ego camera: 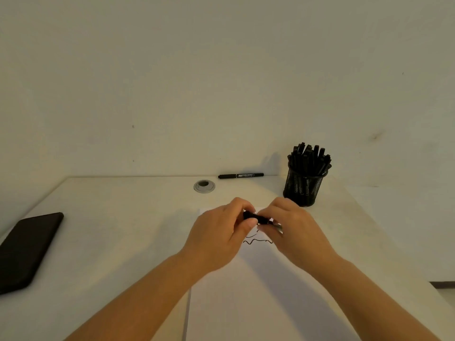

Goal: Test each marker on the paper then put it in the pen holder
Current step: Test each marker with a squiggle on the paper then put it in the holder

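A black marker (256,217) is held over the white paper (261,291) between both hands. My left hand (216,237) grips its left end, which looks like the cap, and my right hand (293,232) grips the barrel. Wavy black lines (257,241) are drawn on the paper just under the hands. A black mesh pen holder (304,185), filled with several black markers, stands at the back right. One more black marker (240,175) lies flat at the table's far edge by the wall.
A black phone (27,249) lies at the left of the white table (118,230). A round metal cable grommet (204,186) is set into the table near the back. The wall rises right behind the table.
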`<state>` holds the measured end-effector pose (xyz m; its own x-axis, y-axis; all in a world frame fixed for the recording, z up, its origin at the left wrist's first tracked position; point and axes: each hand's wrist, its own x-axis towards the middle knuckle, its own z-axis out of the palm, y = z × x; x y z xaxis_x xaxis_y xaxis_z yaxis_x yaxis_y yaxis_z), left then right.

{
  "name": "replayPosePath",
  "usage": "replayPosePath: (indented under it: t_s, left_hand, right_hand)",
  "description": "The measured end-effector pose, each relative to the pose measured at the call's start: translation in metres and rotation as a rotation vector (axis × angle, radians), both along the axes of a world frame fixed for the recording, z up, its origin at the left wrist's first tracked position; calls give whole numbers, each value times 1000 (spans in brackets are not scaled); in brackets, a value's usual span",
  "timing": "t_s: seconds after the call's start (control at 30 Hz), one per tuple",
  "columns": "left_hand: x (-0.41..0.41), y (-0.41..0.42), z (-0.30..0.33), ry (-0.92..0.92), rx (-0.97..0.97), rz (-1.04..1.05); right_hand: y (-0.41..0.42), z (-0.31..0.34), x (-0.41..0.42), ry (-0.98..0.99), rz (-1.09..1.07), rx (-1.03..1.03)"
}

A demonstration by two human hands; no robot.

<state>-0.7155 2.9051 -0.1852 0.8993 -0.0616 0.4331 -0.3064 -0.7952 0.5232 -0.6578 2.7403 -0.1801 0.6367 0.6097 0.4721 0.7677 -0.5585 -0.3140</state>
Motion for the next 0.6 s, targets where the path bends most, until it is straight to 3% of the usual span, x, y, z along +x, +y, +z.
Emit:
replayPosePath:
  t_s: [0.13, 0.33, 0.6]
  left_hand:
    - [29, 7, 15, 49, -7, 20]
    - [86, 28, 10, 240, 152, 136]
    - [151, 53, -6, 297, 386, 223]
  right_hand:
    - [-15, 18, 31, 50, -159, 137]
    - [-42, 42, 81, 189, -328, 534]
    - [-56, 57, 121, 142, -410, 694]
